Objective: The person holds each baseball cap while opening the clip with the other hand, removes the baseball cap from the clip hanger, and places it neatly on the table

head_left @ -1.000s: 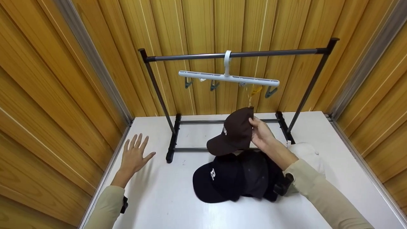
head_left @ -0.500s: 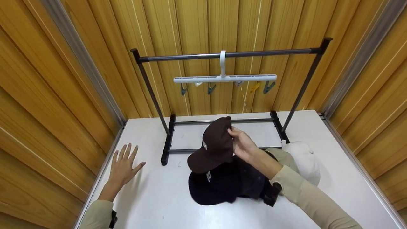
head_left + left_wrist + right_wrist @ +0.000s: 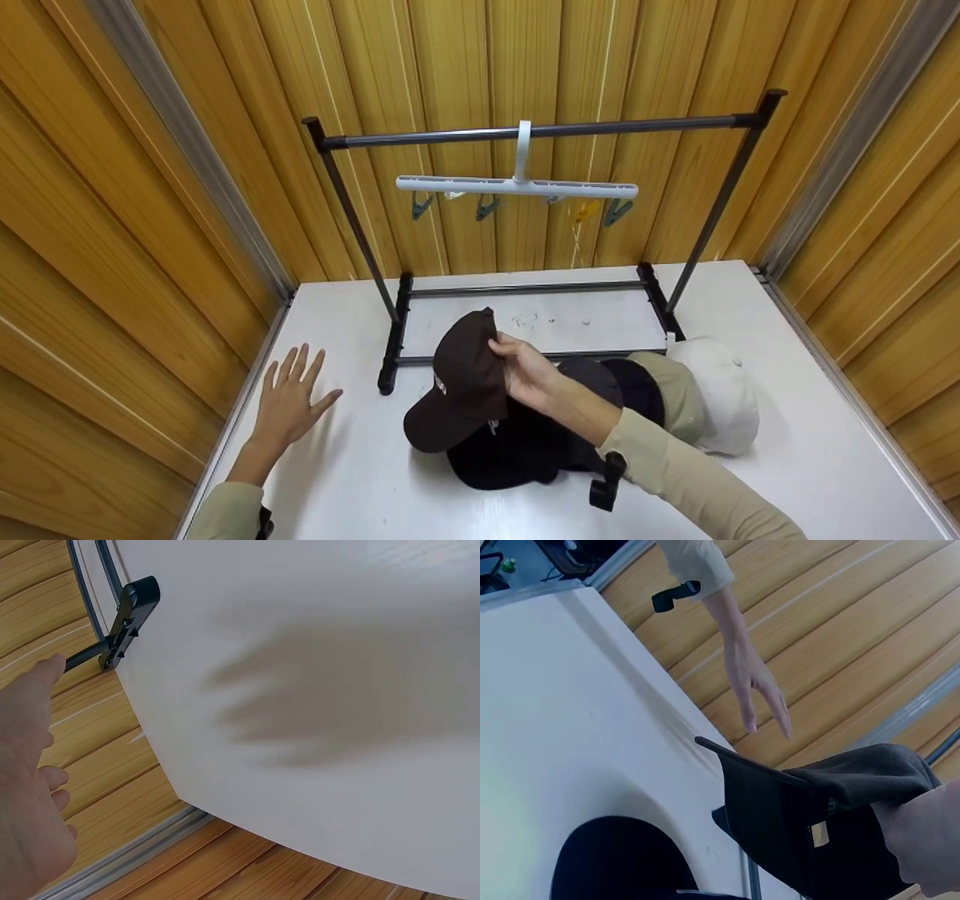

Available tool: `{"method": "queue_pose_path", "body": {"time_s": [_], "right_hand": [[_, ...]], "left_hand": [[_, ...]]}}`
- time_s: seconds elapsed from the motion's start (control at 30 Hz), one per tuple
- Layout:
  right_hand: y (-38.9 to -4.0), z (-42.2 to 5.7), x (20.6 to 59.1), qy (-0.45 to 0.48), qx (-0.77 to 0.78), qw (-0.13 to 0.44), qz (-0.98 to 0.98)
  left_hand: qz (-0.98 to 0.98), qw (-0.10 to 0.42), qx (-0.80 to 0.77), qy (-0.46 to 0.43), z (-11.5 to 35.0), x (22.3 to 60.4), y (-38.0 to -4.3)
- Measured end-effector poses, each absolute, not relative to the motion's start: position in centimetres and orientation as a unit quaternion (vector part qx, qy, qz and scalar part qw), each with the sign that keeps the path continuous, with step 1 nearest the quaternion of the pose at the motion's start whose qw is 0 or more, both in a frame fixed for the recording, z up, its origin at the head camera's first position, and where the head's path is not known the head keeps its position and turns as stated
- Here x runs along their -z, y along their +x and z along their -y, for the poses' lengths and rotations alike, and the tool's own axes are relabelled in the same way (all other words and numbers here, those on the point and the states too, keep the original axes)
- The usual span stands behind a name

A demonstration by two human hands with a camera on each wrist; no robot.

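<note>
A dark brown baseball cap [image 3: 461, 375] is gripped at its back edge by my right hand [image 3: 529, 375], its brim pointing left and down. Below and behind it, a row of caps lies on the white table: a black cap [image 3: 499, 457] with a white letter mark in front, then dark ones, a khaki cap [image 3: 671, 394] and a white cap [image 3: 724, 394]. In the right wrist view the brown cap [image 3: 802, 817] shows its inside and a small light label. My left hand [image 3: 289, 401] hovers over the table at left, fingers spread, holding nothing.
Behind the caps stands a black-and-grey rack [image 3: 652, 300]. From its bar [image 3: 600, 129] hangs a light blue clip hanger [image 3: 517, 186] with several clips and a yellow tag or clip [image 3: 587, 211]. Wood-patterned walls [image 3: 150, 300] enclose the white table [image 3: 360, 487].
My right hand has carried the brown cap away from under the hanger, left and down toward the front. The hanger has swung slightly. The left hand has moved a little lower and stays spread.
</note>
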State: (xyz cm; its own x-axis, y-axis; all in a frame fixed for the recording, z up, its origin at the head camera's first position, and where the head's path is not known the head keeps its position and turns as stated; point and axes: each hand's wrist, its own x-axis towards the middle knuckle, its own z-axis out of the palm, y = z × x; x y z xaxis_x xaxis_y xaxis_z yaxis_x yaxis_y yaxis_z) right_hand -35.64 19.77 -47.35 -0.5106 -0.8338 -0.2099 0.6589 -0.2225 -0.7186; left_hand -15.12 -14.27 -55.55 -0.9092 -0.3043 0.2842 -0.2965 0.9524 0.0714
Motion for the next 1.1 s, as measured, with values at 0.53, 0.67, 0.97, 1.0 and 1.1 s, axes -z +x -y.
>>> {"method": "queue_pose_path", "body": {"time_s": [0.53,0.67,0.97,1.0,1.1], "right_hand": [[-30.7,-16.6,53.4,-0.122,0.767,0.529,-0.342],[-29.6,-16.3,55.0,-0.115,0.761,0.538,-0.343],[-28.8,-15.6,56.8,-0.025,0.75,0.505,-0.427],[-28.7,-15.8,56.9,-0.017,0.742,0.505,-0.441],[-28.7,-16.2,57.0,0.0,0.718,0.504,-0.48]], "left_hand": [[0.976,0.156,0.016,0.149,14.4,56.1,-15.4],[0.974,0.16,0.015,0.161,14.6,56.0,-15.4],[0.973,0.147,0.044,0.171,14.3,56.0,-15.6],[0.973,0.143,0.049,0.173,14.2,56.1,-15.5],[0.973,0.133,0.06,0.18,14.2,56.2,-15.1]]}}
